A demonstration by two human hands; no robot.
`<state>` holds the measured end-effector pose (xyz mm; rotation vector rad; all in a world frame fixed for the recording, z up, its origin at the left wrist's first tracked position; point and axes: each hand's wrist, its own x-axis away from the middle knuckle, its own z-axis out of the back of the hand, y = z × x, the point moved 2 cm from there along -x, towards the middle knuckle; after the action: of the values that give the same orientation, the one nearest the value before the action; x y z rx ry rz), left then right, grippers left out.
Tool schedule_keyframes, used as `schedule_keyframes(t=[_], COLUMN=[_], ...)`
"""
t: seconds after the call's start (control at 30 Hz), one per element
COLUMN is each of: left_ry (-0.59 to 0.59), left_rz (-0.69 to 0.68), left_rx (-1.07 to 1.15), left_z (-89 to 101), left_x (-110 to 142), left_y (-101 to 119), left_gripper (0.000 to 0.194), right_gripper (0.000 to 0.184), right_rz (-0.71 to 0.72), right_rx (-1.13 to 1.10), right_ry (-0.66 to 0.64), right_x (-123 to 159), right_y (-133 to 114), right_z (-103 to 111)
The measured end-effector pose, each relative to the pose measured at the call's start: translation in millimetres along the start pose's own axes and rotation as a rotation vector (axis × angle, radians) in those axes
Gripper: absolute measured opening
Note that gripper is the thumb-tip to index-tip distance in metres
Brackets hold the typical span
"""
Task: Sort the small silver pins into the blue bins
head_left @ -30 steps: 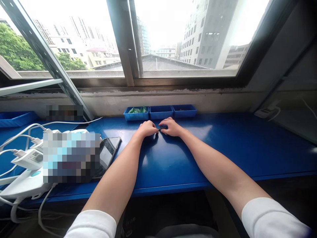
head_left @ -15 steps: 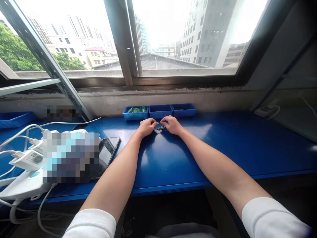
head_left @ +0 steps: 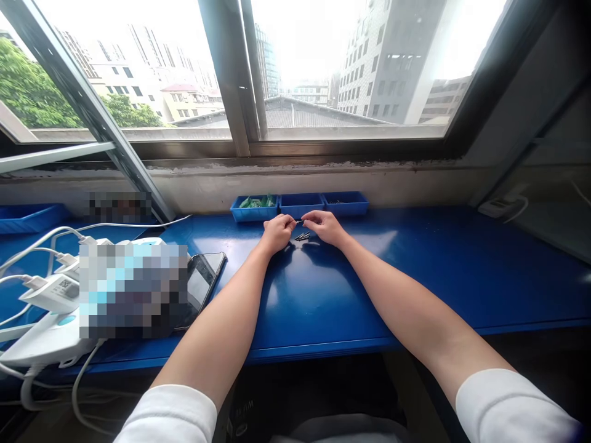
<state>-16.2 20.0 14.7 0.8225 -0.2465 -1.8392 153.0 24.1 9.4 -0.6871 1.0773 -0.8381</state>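
My left hand (head_left: pixel 279 232) and my right hand (head_left: pixel 325 227) meet over the blue table, fingertips pinched. Between them runs a small, thin, dark metal piece (head_left: pixel 299 221), and both hands grip it, one at each end. Its exact kind is too small to make out. Just below the fingers lies a little pile of slim metal pieces (head_left: pixel 302 236), like pins or screws, on the tabletop (head_left: pixel 314 307). Behind the hands stand three blue bins: the left bin (head_left: pixel 253 213) holds green bags, and the right bin (head_left: pixel 351 208) has small dark parts in it.
The middle blue bin (head_left: pixel 301 203) stands between the other two. To my left lie a phone (head_left: pixel 207 277), a white power strip (head_left: pixel 41 344) with plugs and cables, and a blurred patch. A metal shelf post (head_left: pixel 106 123) rises at the left, before the window.
My hands have risen slightly from the metal pile and drawn a little apart, so the piece between them shows more. The whole view has shifted slightly.
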Motion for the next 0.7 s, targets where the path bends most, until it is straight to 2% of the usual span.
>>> schedule_keyframes(t=[0.1, 0.2, 0.3, 0.37, 0.43, 0.57, 0.63, 0.7], left_ry=[-0.017, -0.015, -0.042, -0.067, -0.095, -0.146, -0.16, -0.173], left_rz=[0.022, 0.051, 0.042, 0.021, -0.003, -0.065, -0.082, -0.08], left_rx=[-0.027, -0.066, -0.097, -0.115, -0.124, -0.145, -0.162, -0.179], left_z=[-0.3, -0.8, -2.7, -4.2, -5.4, -5.7, -5.3, -5.3], left_x=[-0.4, -0.6, 0.5, 2.1, 4.0, 7.6, 8.5, 8.6], left_y=[0.7, 0.9, 0.9, 1.1, 1.8, 4.4, 5.2, 5.1], left_gripper=[0.022, 0.026, 0.03, 0.032, 0.035, 0.049, 0.055, 0.058], right_gripper=[0.022, 0.026, 0.038, 0.05, 0.061, 0.079, 0.081, 0.077], right_rz=[-0.067, -0.095, -0.078, -0.098, -0.173, -0.363, -0.376, -0.318], right_rx=[-0.117, -0.089, 0.267, 0.537, 0.696, 0.785, 0.789, 0.777], right_ry=[-0.002, 0.111, 0.3, 0.356, 0.328, 0.198, 0.19, 0.218], right_x=[-0.9, -3.2, -4.5, -4.9, -5.9, -8.3, -8.7, -8.1], right_y=[1.9, 5.7, 9.1, 12.3, 18.2, 33.0, 36.2, 34.4], right_z=[2.9, 10.2, 22.5, 29.5, 33.6, 33.4, 31.1, 28.5])
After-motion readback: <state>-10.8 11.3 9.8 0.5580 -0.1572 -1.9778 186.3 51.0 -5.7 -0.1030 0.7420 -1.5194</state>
